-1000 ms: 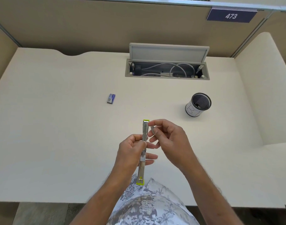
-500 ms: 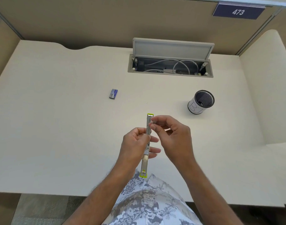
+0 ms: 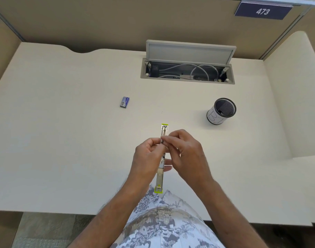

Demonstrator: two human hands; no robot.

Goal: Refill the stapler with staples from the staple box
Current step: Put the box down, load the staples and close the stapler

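Note:
The stapler [image 3: 161, 176] is swung fully open into one long metal strip with lime-green ends, held above the desk in front of me and pointing away. My left hand [image 3: 147, 158] grips it around the middle. My right hand [image 3: 185, 154] pinches at the far half's channel with thumb and forefinger; whether staples are between those fingers is too small to tell. The small blue staple box [image 3: 125, 102] lies on the desk, far left of the hands, untouched.
A black mesh pen cup [image 3: 221, 111] stands to the right. An open cable hatch [image 3: 187, 71] with its raised lid sits at the back of the cream desk [image 3: 63, 149]. A partition bearing a sign 473 [image 3: 262, 11] closes the back.
My right fingertips have moved from beside the stapler's far end onto its channel, close to my left thumb. The view has tilted slightly; the stapler stays in my left hand.

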